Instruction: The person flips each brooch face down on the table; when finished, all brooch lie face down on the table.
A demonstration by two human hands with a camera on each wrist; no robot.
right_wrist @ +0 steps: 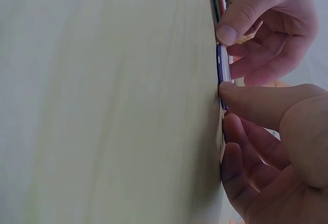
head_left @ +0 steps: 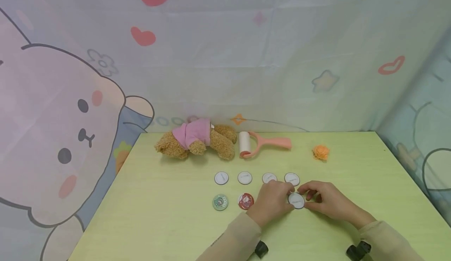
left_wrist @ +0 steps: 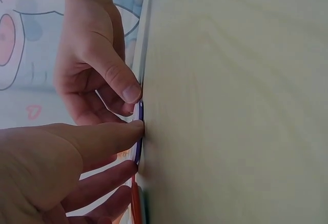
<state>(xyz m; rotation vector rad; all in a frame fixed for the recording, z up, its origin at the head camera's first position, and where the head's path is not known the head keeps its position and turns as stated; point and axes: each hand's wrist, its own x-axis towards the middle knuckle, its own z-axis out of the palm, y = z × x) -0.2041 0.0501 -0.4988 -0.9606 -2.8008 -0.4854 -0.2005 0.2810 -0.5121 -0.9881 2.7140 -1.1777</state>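
A round white-backed pin badge [head_left: 296, 200] lies face down on the table, between both hands. My left hand [head_left: 273, 200] holds its left edge with thumb and fingers. From the other side my right hand [head_left: 329, 201] grips the rim, its thumb at the lower right and its index finger near the top. In the left wrist view the badge [left_wrist: 139, 131] shows edge-on, as a thin dark-blue rim low against the tabletop; the right wrist view shows the same rim [right_wrist: 222, 67]. Left of my left hand lie a red badge [head_left: 246, 201] and a green badge [head_left: 220, 202], pictures up.
Behind the hands runs a row of several face-down badges [head_left: 244, 177], one partly covered by my left hand. Farther back on the table [head_left: 158, 214] lie a teddy bear [head_left: 197, 135] in a pink top, a pink-handled lint roller [head_left: 271, 143] and an orange flower-like ball [head_left: 321, 152].
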